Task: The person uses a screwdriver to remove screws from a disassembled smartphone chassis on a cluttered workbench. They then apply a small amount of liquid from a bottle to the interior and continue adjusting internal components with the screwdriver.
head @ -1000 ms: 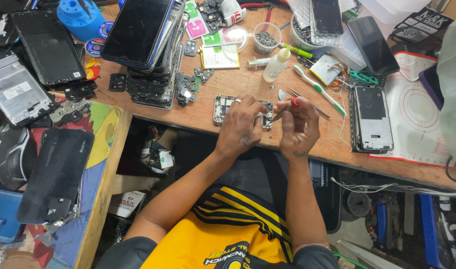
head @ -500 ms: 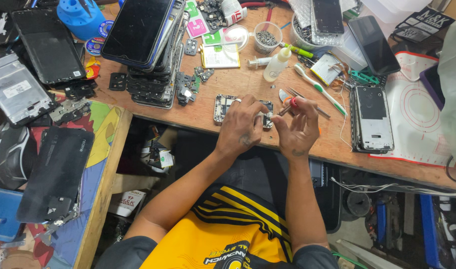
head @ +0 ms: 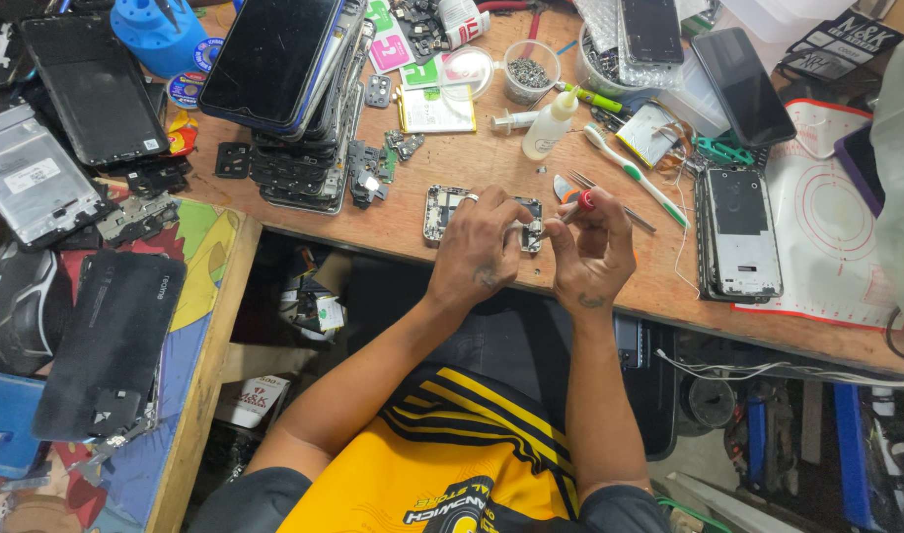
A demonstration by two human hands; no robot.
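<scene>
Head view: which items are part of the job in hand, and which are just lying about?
In hand:
opened phone frame, under the left hand
red-tipped screwdriver, in the right hand

Lying about:
stack of phones
toothbrush
dropper bottle
cup of screws
tweezers
phone back housing
</scene>
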